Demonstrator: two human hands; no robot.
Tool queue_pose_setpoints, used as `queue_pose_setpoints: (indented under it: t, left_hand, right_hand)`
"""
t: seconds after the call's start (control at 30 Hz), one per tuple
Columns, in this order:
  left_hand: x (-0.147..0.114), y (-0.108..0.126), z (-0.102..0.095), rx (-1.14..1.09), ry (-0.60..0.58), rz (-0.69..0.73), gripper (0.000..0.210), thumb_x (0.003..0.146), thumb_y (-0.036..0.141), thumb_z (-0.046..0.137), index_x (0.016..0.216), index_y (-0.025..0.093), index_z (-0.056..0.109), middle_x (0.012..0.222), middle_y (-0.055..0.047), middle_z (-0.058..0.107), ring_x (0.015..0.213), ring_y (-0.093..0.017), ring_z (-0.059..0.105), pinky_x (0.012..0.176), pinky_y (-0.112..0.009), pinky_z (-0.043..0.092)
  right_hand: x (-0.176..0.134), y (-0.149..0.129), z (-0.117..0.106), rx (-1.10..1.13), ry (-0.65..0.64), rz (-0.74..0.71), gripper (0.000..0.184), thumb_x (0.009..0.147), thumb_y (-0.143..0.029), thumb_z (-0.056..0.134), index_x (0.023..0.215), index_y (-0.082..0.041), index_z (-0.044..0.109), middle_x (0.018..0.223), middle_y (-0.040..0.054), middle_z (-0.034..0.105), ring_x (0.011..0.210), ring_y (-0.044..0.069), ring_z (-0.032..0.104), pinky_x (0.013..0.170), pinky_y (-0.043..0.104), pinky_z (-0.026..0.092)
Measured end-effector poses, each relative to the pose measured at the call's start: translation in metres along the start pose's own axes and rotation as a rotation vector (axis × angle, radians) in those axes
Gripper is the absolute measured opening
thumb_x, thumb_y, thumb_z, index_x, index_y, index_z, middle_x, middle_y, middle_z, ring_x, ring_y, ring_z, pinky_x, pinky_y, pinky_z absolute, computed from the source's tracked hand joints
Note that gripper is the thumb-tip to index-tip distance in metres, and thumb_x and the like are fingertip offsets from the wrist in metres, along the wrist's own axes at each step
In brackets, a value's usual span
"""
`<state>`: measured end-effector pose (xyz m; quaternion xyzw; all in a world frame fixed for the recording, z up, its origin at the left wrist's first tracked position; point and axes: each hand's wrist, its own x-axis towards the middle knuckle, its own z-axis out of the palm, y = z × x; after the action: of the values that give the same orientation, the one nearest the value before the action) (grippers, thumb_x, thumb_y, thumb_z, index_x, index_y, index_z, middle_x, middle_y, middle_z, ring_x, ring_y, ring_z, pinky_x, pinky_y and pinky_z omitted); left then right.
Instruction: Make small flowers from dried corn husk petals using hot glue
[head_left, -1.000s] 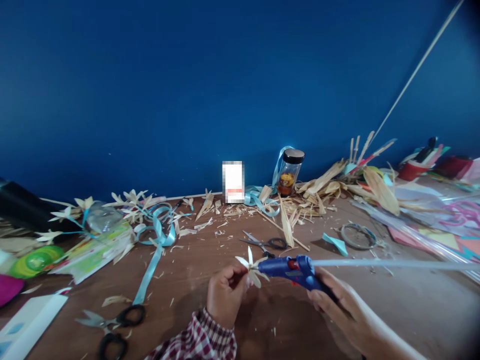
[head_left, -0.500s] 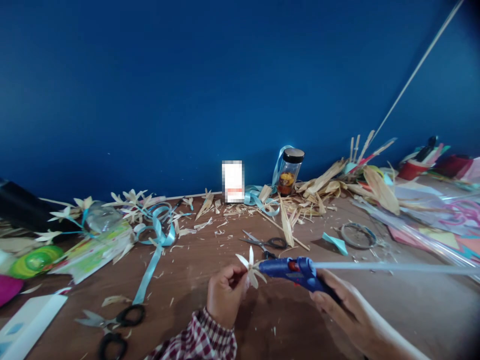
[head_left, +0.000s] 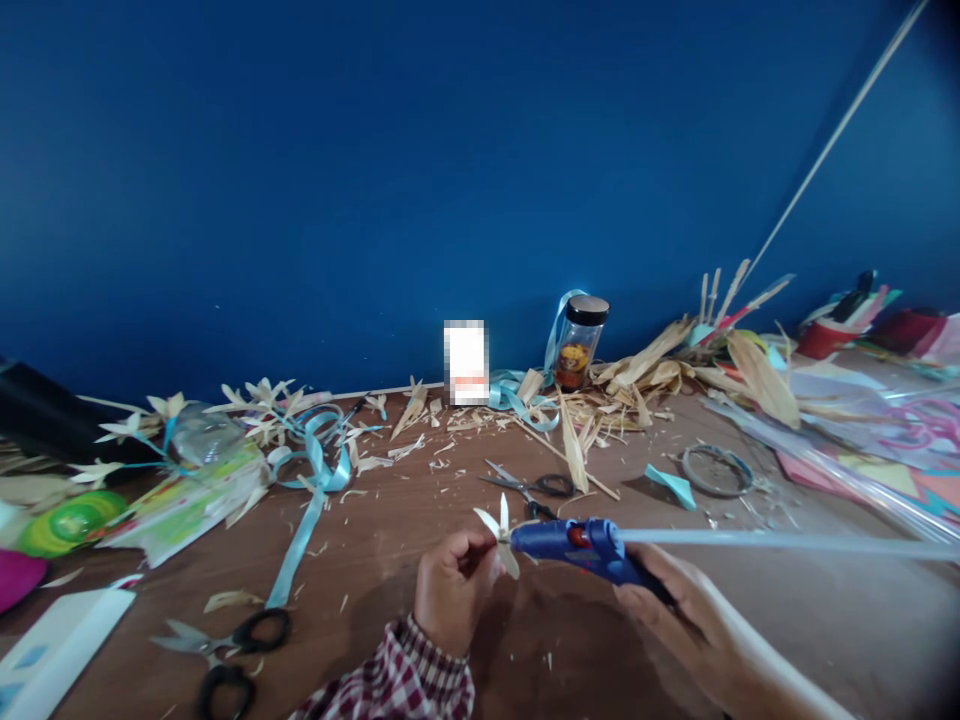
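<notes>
Between the thumb and fingers of my left hand point(head_left: 454, 590) is a pale husk flower point(head_left: 504, 522) with narrow pointed petals. My right hand point(head_left: 686, 612) is wrapped round the handle of a blue glue gun point(head_left: 577, 543). A long clear glue stick point(head_left: 720, 539) runs out of the gun's back towards the right. The gun's nozzle is at the flower's centre and hides part of the petals; whether it touches I cannot tell. Just behind the gun lie small scissors point(head_left: 536, 487) with black handles.
Black-handled scissors point(head_left: 217, 650) and light-blue ribbon point(head_left: 300, 540) lie at left. Finished husk flowers point(head_left: 262, 400) stand behind. A jar point(head_left: 581, 340), dry husks point(head_left: 645, 365) and scraps line the blue wall. A tape ring point(head_left: 716, 470) and plastic sheets point(head_left: 840, 450) lie at right.
The glue gun has shifted slightly left, its nozzle now over the flower's centre. The flower has turned a little in my left hand.
</notes>
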<state>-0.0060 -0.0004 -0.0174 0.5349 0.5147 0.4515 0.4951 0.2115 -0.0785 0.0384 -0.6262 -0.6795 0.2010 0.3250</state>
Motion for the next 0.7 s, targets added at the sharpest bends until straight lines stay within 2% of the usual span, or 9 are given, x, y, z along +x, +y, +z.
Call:
queue_pose_setpoints:
  t: [0.1, 0.3, 0.7]
  left_hand:
    - [0.0000, -0.0010, 0.0004, -0.007, -0.008, 0.003, 0.005, 0.061, 0.019, 0.066, 0.061, 0.014, 0.065, 0.052, -0.002, 0.064, 0.048, -0.014, 0.059, 0.047, -0.021, 0.046]
    - [0.0007, 0.0016, 0.0002, 0.015, -0.016, -0.003, 0.006, 0.062, 0.019, 0.065, 0.060, 0.013, 0.064, 0.052, -0.002, 0.063, 0.048, -0.014, 0.059, 0.048, -0.021, 0.047]
    - [-0.0003, -0.0018, -0.0018, 0.015, -0.044, -0.002, 0.007, 0.064, 0.021, 0.065, 0.061, 0.014, 0.064, 0.050, -0.001, 0.062, 0.046, -0.013, 0.058, 0.043, -0.019, 0.045]
  right_hand:
    - [-0.0013, -0.0020, 0.0034, 0.022, 0.055, 0.026, 0.031, 0.083, -0.040, 0.045, 0.102, -0.022, 0.061, 0.090, 0.0079, 0.067, 0.083, 0.023, 0.062, 0.073, 0.032, 0.052]
    - [0.0012, -0.0005, 0.0009, 0.022, -0.018, -0.003, 0.028, 0.084, -0.037, 0.046, 0.101, -0.020, 0.060, 0.085, 0.0079, 0.067, 0.077, 0.021, 0.063, 0.070, 0.030, 0.052]
    - [-0.0039, 0.0050, 0.0033, 0.007, 0.021, -0.010, 0.029, 0.081, -0.038, 0.049, 0.102, -0.023, 0.062, 0.090, 0.0074, 0.069, 0.081, 0.023, 0.064, 0.070, 0.030, 0.053]
